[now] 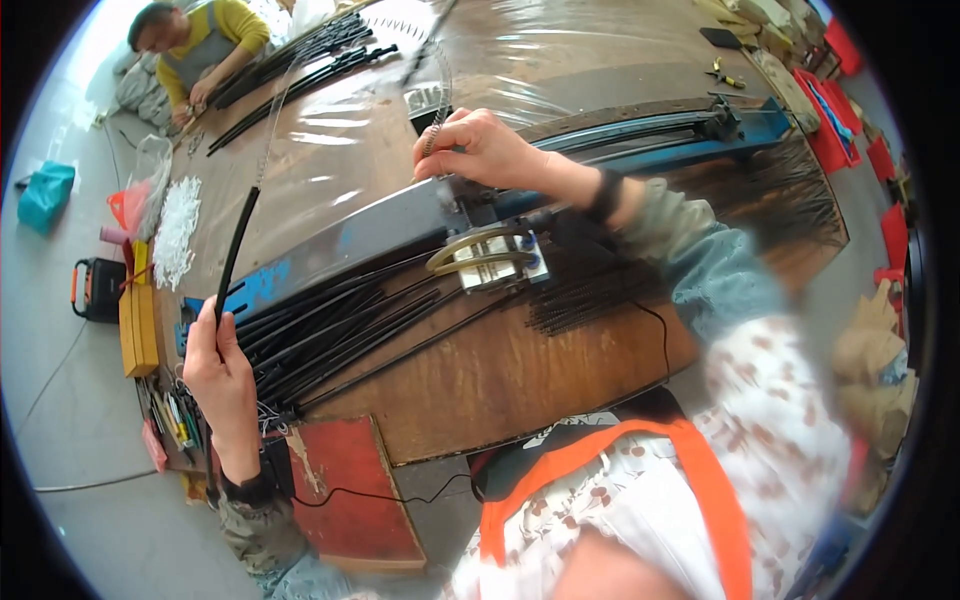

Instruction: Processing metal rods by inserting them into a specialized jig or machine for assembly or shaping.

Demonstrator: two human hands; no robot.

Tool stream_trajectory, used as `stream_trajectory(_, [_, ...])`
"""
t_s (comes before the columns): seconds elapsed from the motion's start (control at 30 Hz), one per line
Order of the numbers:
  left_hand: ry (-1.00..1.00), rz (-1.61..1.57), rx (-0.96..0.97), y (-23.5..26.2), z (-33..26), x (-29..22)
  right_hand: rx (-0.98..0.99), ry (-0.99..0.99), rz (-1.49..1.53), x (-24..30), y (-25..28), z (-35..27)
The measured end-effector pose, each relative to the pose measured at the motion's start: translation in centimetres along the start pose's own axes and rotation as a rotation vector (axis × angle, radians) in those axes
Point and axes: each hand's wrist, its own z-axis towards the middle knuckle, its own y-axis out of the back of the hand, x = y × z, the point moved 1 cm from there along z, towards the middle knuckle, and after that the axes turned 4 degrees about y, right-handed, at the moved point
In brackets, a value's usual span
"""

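Observation:
My left hand (218,372) grips a slim black tube (238,245), held tilted upward at the left. A thin metal coil spring (273,130) sticks out of the tube's top end and runs upward. In front of me my raised right hand (482,148) pinches a coil spring (441,90) between thumb and fingers, and this spring arches up toward the top edge. Whether both stretches are one spring I cannot tell. Below my right hand stands a long blue-grey metal fixture (370,228) with a small clamp-like block (497,262) on its near side.
Several black tubes (330,325) lie along the fixture's near side, beside a bundle of dark springs (590,300). Across the plastic-covered table (330,160) a co-worker (205,50) handles more black rods (300,75). White pieces (176,235) are heaped at the left; red bins (828,120) stand right.

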Motion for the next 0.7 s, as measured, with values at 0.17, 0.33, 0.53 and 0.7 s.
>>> stream_trajectory(0.17, [-0.022, 0.030, 0.004, -0.9, -1.8, 1.5, 0.163, -0.027, -0.071, 0.4, -1.5, 2.1])
stream_trajectory(0.33, [-0.004, -0.048, 0.029, -2.5, 0.3, 0.4, 0.367, 0.130, -0.478, -0.2, -1.6, 1.4])
stream_trajectory(0.53, [-0.033, -0.019, 0.132, -3.7, 0.5, 2.3, 0.186, 0.059, -0.929, -1.8, 10.5, -8.5])
stream_trajectory(0.7, [-0.358, -0.082, 0.196, -12.3, 4.3, -4.0, 0.084, -0.060, -1.194, -2.2, 22.7, -17.6])
